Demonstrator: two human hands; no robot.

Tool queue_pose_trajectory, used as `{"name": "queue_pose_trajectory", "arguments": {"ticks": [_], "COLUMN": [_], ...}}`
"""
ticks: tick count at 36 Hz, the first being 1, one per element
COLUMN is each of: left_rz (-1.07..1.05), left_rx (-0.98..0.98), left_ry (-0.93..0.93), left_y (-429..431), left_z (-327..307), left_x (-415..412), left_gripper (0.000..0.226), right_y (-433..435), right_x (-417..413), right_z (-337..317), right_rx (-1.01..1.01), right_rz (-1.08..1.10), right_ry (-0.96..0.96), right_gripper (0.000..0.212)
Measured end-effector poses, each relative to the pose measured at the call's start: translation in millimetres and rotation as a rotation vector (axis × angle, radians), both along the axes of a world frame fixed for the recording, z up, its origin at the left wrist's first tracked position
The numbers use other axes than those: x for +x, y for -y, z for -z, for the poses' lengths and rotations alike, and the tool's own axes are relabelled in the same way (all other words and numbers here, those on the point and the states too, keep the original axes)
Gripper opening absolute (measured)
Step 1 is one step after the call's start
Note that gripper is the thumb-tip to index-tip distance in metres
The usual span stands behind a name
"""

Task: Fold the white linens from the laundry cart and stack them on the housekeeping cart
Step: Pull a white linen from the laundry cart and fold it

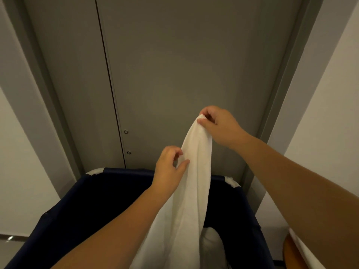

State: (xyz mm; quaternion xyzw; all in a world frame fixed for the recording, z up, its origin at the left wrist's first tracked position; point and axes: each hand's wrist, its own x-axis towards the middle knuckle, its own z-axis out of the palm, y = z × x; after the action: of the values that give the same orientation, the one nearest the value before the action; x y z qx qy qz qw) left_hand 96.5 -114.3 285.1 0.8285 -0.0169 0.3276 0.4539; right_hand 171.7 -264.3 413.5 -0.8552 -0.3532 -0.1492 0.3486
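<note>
I stand facing a grey door [174,74] set in a grey frame, with a dark vertical seam running down its left part and two small round fittings [125,131] beside that seam. White walls flank it, one to my left [21,152] and one to my right [330,113]. A strip of glossy floor [11,247] shows at the lower left. Below me the laundry cart [97,200] stands against the door, its navy fabric walls open at the top and a pale rim showing at the far corners. At the lower right edge I see something brown and rounded [291,253] with white cloth lying over it; I cannot tell what it is.

My right hand [219,127] is raised in front of the door, its fingers and thumb curled and pinching the top end of a white linen [194,171]. The linen hangs from that grip in a long bunched column down into the cart. My left hand [171,167] is lower and just left of the hanging cloth, with thumb and curled fingers nipping its left edge. More white linen [211,243] lies inside the cart, low on the right, behind the hanging piece.
</note>
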Motion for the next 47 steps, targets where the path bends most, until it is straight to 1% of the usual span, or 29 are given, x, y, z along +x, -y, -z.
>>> {"name": "queue_pose_trajectory", "arguments": {"ticks": [2,3,5,7,8,9,10,11,12,14,16,19,22,23,25,27,30,33,35,37,39,41,44,47], "left_rz": [-0.007,-0.004,0.029,0.122,0.18,0.229,0.26,0.275,0.285,0.272,0.227,0.201,0.285,0.294,0.278,0.244,0.144,0.017,-0.043,0.018,0.142,0.229,0.29,0.304], "left_rx": [0.064,0.092,0.115,0.018,-0.068,-0.144,-0.179,-0.177,-0.162,-0.118,-0.072,-0.011,-0.075,-0.08,-0.077,-0.077,-0.011,0.016,0.002,-0.044,0.011,0.062,0.013,-0.032], "left_ry": [0.086,0.085,0.025,-0.101,-0.166,-0.214,-0.237,-0.243,-0.24,-0.221,-0.216,-0.309,-0.448,-0.482,-0.512,-0.507,-0.484,-0.363,-0.271,-0.253,-0.28,-0.298,-0.318,-0.287], "left_y": [-1.6,-3.2,-5.5,-6.4,-5.7,-4.9,-3.7,-2.2,-0.4,3.0,5.1,6.5,11.7,14.3,18.3,17.7,9.5,-1.0,-12.1,-26.2,-33.7,-31.3,-17.1,-6.5], "left_z": [-12.0,-17.2,-25.4,-32.0,-35.8,-38.4,-41.1,-43.8,-46.2,-47.9,-46.3,-36.7,-26.2,-23.0,-16.2,-9.2,-0.7,-5.7,-12.7,-19.8,-22.0,-20.1,-17.2,-19.5], "left_x": [3.6,5.8,9.0,10.6,10.6,10.7,10.3,9.3,8.4,7.4,7.0,8.8,10.3,11.0,12.9,14.7,19.3,20.6,21.5,20.9,20.3,21.6,26.4,28.7], "left_gripper": [0.014,0.015,0.027,0.037,0.036,0.032,0.024,0.018,0.016,0.02,0.019,0.023,0.04,0.043,0.036,0.025,0.028,0.03,0.027,0.018,0.012,0.003,0.024,0.03], "right_y": [-4.7,-5.9,-6.3,-5.0,-4.0,-3.2,-2.3,-1.5,-0.3,2.2,5.3,9.4,8.8,8.0,8.1,11.3,17.6,22.2,28.3,36.6,41.5,39.6,30.1,26.3], "right_x": [1.2,1.7,2.4,3.5,4.4,5.1,6.3,7.6,9.3,12.6,17.2,24.4,26.1,25.4,24.9,26.5,31.5,37.6,42.5,45.9,46.6,43.3,35.5,29.4], "right_z": [-6.8,-10.9,-21.2,-34.2,-41.0,-47.5,-53.0,-57.6,-61.3,-65.3,-66.2,-65.2,-67.1,-69.0,-73.9,-79.7,-88.7,-96.7,-100.8,-104.3,-106.9,-110.7,-120.3,-132.5], "right_rx": [0.027,0.046,0.079,0.086,0.08,0.07,0.06,0.049,0.036,0.007,0.002,0.029,0.03,0.024,0.016,0.013,-0.004,0.002,0.018,0.058,0.111,0.147,0.17,0.162], "right_rz": [-0.001,0.001,0.006,-0.003,-0.008,-0.009,-0.006,0.0,0.009,0.027,0.052,0.111,0.128,0.126,0.123,0.131,0.169,0.224,0.274,0.33,0.358,0.335,0.247,0.184], "right_ry": [0.029,0.046,0.076,0.11,0.129,0.148,0.165,0.181,0.195,0.217,0.228,0.22,0.226,0.228,0.234,0.241,0.251,0.248,0.238,0.231,0.243,0.261,0.267,0.276], "right_gripper": [0.003,0.004,0.004,0.004,0.003,0.004,0.005,0.008,0.011,0.015,0.017,0.019,0.019,0.019,0.02,0.021,0.023,0.025,0.025,0.025,0.026,0.024,0.016,0.007]}}
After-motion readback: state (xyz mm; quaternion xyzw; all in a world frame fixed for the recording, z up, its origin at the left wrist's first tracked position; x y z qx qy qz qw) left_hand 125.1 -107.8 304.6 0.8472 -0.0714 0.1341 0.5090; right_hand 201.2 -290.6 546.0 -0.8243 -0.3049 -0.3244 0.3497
